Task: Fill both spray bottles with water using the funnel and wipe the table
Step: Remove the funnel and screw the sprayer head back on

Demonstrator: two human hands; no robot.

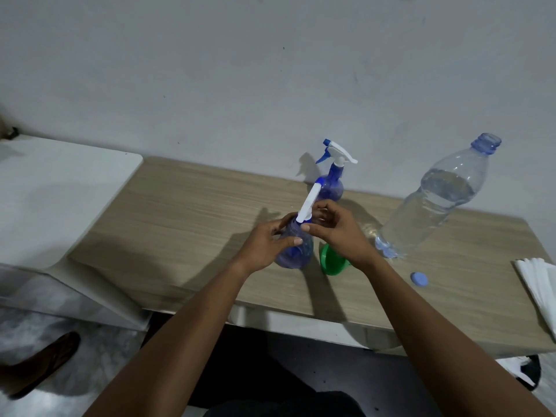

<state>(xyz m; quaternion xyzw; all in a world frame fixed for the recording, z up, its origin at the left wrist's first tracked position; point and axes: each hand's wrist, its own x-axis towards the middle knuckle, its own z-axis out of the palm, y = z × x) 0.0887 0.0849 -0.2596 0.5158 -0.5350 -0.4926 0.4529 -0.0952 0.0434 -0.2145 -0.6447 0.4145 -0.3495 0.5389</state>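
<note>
The near blue spray bottle (296,251) stands on the wooden table (186,224). My left hand (264,245) grips its body. My right hand (340,233) pinches its white sprayer head (308,204) at the neck. A green funnel (331,261) lies on the table just right of this bottle, partly under my right wrist. The second blue spray bottle (331,182), with its white and blue trigger head on, stands by the wall. A large clear water bottle (439,200), uncapped and partly filled, stands to the right. Its blue cap (419,279) lies near the front edge.
A stack of white paper towels (538,284) sits at the table's right end. A white cabinet top (51,200) adjoins the table on the left. A grey wall runs behind. A sandalled foot (39,362) shows on the floor at lower left.
</note>
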